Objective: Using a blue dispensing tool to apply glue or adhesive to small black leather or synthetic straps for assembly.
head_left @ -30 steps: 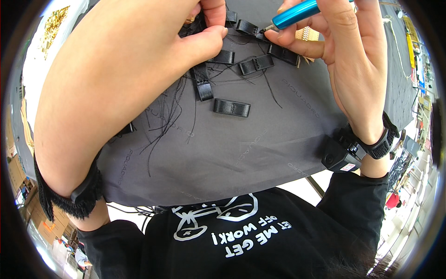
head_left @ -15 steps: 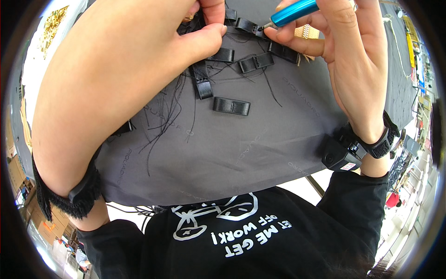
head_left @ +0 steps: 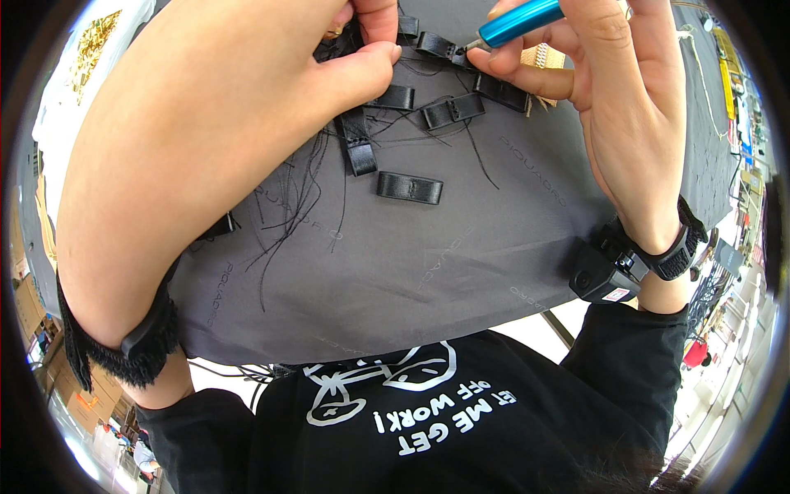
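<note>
My right hand (head_left: 619, 90) grips a blue pen-shaped tool (head_left: 520, 22) with a thin metal tip. The tip meets the end of a small black leather loop (head_left: 434, 43), and a fingertip of the same hand lies against that end. At the top edge my left hand (head_left: 355, 72) has its thumb and forefinger drawn together over dark leather pieces and threads. What sits between them is hidden, and its other fingers run out of the frame. Below the hands lie several more loops: one stitched loop (head_left: 454, 111), one upright strip (head_left: 360, 152) and one single loop (head_left: 410, 188).
Loose black threads (head_left: 288, 210) trail over the grey cloth (head_left: 395, 272) on the table. A beige woven piece (head_left: 541, 59) with a frayed edge is beside my right fingers. A white bag (head_left: 62, 107) with gold-coloured bits stands at far left. Both wrists wear black straps.
The tool's tip has shifted very slightly at the loop's end. Both hands and the other loops are otherwise in the same places.
</note>
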The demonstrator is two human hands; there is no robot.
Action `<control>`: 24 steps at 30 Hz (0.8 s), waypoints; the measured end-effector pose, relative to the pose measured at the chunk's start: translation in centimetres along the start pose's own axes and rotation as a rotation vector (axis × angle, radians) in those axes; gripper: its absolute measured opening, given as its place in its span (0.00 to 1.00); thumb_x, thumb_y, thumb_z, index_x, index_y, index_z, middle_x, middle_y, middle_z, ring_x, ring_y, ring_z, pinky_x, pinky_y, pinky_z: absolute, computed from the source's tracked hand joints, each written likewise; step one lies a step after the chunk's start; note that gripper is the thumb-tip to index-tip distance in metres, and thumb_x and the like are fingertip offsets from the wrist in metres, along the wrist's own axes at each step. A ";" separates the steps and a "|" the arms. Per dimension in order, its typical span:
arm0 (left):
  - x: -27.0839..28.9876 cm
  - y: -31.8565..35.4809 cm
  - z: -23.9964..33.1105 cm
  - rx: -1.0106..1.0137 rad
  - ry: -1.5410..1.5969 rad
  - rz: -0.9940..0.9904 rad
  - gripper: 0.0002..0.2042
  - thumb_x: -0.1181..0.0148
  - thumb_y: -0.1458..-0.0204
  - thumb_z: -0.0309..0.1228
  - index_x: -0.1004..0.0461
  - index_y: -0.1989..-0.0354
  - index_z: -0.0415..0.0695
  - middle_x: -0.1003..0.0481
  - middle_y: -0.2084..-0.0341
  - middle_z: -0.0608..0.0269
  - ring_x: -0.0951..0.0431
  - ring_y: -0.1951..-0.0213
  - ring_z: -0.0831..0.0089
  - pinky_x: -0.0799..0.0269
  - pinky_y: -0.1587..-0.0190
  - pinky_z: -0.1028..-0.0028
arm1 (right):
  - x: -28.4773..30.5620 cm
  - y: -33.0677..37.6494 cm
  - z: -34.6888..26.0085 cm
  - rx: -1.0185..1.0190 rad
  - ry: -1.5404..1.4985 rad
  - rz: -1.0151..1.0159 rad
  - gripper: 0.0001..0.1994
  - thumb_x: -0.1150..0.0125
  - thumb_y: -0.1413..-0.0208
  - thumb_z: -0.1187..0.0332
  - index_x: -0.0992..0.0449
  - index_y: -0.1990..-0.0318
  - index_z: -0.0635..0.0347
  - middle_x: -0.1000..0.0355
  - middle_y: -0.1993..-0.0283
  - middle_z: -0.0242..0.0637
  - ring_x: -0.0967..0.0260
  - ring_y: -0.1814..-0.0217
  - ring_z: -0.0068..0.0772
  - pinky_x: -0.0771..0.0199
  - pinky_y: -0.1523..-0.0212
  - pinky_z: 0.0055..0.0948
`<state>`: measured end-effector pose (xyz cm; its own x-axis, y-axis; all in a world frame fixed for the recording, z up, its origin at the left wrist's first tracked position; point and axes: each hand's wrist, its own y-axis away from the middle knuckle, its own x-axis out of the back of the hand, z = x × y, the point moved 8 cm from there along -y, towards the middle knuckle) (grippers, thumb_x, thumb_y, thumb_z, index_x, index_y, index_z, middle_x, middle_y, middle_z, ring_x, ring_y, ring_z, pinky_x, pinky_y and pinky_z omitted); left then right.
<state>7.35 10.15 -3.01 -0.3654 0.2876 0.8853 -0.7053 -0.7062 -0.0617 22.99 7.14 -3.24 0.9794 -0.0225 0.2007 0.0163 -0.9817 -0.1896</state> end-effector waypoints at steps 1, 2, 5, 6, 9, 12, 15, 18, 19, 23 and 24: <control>0.0 0.0 0.0 0.008 -0.002 0.002 0.06 0.38 0.47 0.25 0.29 0.67 0.38 0.37 0.76 0.68 0.38 0.71 0.77 0.40 0.67 0.76 | -0.1 0.1 -0.4 -0.004 0.014 0.024 0.13 0.52 0.25 0.59 0.41 0.49 0.59 0.24 0.68 0.39 0.23 0.71 0.25 0.23 0.72 0.19; 0.1 0.0 0.0 0.009 -0.002 0.002 0.06 0.38 0.47 0.25 0.29 0.67 0.38 0.37 0.76 0.68 0.38 0.71 0.77 0.40 0.67 0.76 | -0.1 0.2 -0.6 -0.007 0.028 0.047 0.13 0.52 0.25 0.59 0.41 0.49 0.59 0.24 0.68 0.39 0.23 0.70 0.25 0.23 0.72 0.19; 0.1 0.0 0.1 -0.002 0.001 0.001 0.06 0.38 0.47 0.25 0.29 0.67 0.38 0.37 0.76 0.68 0.38 0.71 0.77 0.39 0.66 0.76 | -0.1 0.0 -0.4 0.205 -0.017 -0.072 0.13 0.52 0.25 0.59 0.41 0.49 0.59 0.24 0.68 0.39 0.23 0.71 0.25 0.22 0.72 0.18; 0.1 0.0 0.2 -0.001 0.000 0.001 0.06 0.38 0.47 0.25 0.29 0.67 0.38 0.37 0.76 0.68 0.38 0.71 0.77 0.39 0.66 0.76 | 0.0 0.2 -0.5 0.206 -0.016 -0.071 0.13 0.52 0.25 0.59 0.41 0.49 0.59 0.24 0.68 0.39 0.23 0.71 0.25 0.22 0.72 0.18; -0.1 -0.1 0.0 -0.002 0.007 -0.002 0.06 0.38 0.48 0.25 0.30 0.67 0.38 0.36 0.76 0.68 0.38 0.71 0.77 0.39 0.66 0.76 | 0.4 0.1 -0.3 -0.006 0.054 0.047 0.13 0.52 0.25 0.59 0.41 0.49 0.59 0.24 0.68 0.39 0.23 0.71 0.25 0.22 0.72 0.19; 0.1 0.2 0.0 -0.001 0.008 0.002 0.06 0.38 0.48 0.24 0.30 0.67 0.38 0.36 0.76 0.68 0.38 0.71 0.77 0.39 0.66 0.76 | -0.3 0.1 -0.9 -0.030 -0.018 -0.018 0.13 0.51 0.25 0.59 0.41 0.49 0.59 0.24 0.68 0.39 0.23 0.71 0.25 0.22 0.72 0.19; 0.0 0.0 0.1 -0.022 0.014 -0.003 0.06 0.38 0.48 0.24 0.30 0.67 0.38 0.36 0.76 0.68 0.38 0.71 0.77 0.39 0.66 0.76 | 0.1 0.5 -0.5 -0.034 0.068 0.067 0.13 0.51 0.25 0.59 0.41 0.49 0.59 0.24 0.68 0.39 0.23 0.71 0.25 0.22 0.72 0.19; 0.1 -0.1 0.2 -0.022 0.009 -0.001 0.06 0.38 0.48 0.24 0.30 0.67 0.38 0.36 0.76 0.68 0.38 0.71 0.77 0.39 0.66 0.76 | 0.2 0.3 -0.6 0.015 0.034 0.052 0.13 0.51 0.25 0.59 0.41 0.49 0.59 0.24 0.68 0.39 0.23 0.71 0.24 0.22 0.72 0.18; 0.1 0.0 0.2 -0.021 0.007 -0.003 0.06 0.38 0.48 0.24 0.30 0.67 0.38 0.36 0.76 0.68 0.38 0.71 0.77 0.39 0.66 0.76 | 0.1 0.1 -0.7 0.012 0.014 0.019 0.13 0.51 0.25 0.59 0.41 0.49 0.59 0.24 0.68 0.39 0.23 0.71 0.24 0.22 0.72 0.19; 0.1 0.0 0.0 -0.021 0.007 -0.004 0.06 0.38 0.48 0.24 0.30 0.67 0.38 0.36 0.76 0.68 0.38 0.71 0.77 0.39 0.66 0.76 | 0.2 0.1 0.3 -0.007 0.007 0.006 0.13 0.52 0.25 0.59 0.41 0.49 0.59 0.24 0.68 0.39 0.23 0.71 0.25 0.22 0.72 0.19; 0.1 -0.1 0.1 -0.027 0.009 -0.001 0.06 0.38 0.48 0.24 0.30 0.67 0.38 0.36 0.76 0.68 0.38 0.71 0.77 0.39 0.66 0.76 | 0.2 0.1 0.2 -0.008 0.010 0.009 0.13 0.52 0.25 0.59 0.41 0.49 0.59 0.24 0.68 0.39 0.23 0.71 0.25 0.22 0.72 0.19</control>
<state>7.45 10.16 -2.80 -0.3697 0.2939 0.8814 -0.7218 -0.6882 -0.0732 23.27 7.05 -3.41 0.9774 -0.0336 0.2085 0.0056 -0.9829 -0.1843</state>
